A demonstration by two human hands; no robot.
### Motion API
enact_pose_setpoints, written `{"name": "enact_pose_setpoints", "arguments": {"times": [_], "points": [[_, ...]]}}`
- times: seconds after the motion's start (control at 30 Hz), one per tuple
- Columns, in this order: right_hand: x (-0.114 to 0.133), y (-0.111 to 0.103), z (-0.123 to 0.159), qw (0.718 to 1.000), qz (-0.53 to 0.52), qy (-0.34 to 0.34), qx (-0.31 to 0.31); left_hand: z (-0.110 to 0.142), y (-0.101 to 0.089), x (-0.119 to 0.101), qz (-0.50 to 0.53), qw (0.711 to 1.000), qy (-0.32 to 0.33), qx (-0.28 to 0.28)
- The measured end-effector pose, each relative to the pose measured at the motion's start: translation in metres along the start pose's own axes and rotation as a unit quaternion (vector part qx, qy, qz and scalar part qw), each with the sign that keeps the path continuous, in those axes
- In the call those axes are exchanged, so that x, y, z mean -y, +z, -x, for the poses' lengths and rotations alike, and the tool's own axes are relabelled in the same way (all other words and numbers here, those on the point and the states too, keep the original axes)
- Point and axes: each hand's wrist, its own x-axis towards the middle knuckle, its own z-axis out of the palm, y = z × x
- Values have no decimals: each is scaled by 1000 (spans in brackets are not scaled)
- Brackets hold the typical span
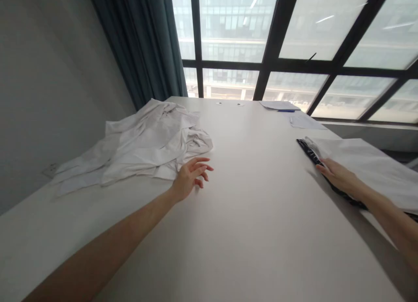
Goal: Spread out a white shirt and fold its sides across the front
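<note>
My left hand (pixel 190 176) is over the white table (pixel 248 223), its fingers loosely spread and nothing in them. Just behind it lies a crumpled heap of white cloth (pixel 156 136), with folds and loose ends spreading to the left. At the right, my right hand (pixel 338 176) grips the near left edge of a flat, folded white cloth (pixel 375 167). A black layer with white markings (pixel 307 150) shows along that edge, under the white one. The thumb and part of the fingers are visible; the fingertips are partly hidden at the edge.
Sheets of white paper (pixel 281 105) and a blue pen (pixel 286 111) lie at the far right of the table. Beyond it are black-framed windows (pixel 265 67) and a dark blue curtain (pixel 143 45). A grey wall (pixel 48 75) borders the left side.
</note>
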Motion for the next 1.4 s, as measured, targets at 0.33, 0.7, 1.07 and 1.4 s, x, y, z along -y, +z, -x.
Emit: {"name": "enact_pose_setpoints", "arguments": {"times": [0.33,0.7,1.07,1.4], "points": [[195,54,18,958,-92,-268,52,4,-1,3,-323,933,158,8],[204,57,29,946,-143,-289,17,-30,-98,-24,-788,586,74,-171],[206,56,31,947,-143,-286,17,-32,-151,-47,-787,563,1,-253],[205,58,30,947,-145,-287,12,-25,-179,-58,-768,577,-7,-279]]}}
